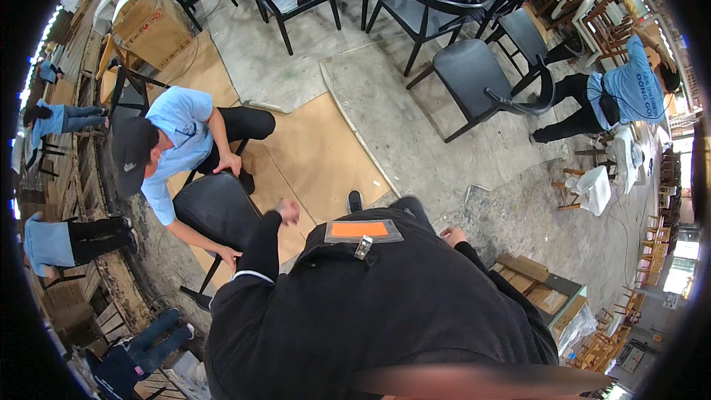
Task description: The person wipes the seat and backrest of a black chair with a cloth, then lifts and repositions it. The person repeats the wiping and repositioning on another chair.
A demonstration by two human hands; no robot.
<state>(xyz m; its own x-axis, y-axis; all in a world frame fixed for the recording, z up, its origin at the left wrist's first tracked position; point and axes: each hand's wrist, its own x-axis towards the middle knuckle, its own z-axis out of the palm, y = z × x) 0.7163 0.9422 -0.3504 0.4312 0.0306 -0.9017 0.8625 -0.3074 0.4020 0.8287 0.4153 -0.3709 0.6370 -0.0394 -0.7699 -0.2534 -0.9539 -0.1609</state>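
Note:
My left hand (289, 212) is raised in front of my body, just right of a black chair (215, 207), and touches nothing that I can see. Motion blur smears its fingers. Low at my right side, my right hand (453, 236) has its fingers curled in; whatever they may hold is too small to make out. A co-worker (178, 115) in a light blue shirt and dark cap crouches at the left. One of that person's hands rests on the black chair's seat edge, the other on its near side.
Brown cardboard sheets (304, 152) cover part of the concrete floor. Several black chairs (474, 78) stand ahead. An open carton (544, 296) sits at my right, a large cardboard box (152, 30) at far left. Another worker (629, 89) stands at the right near stacked wooden chairs.

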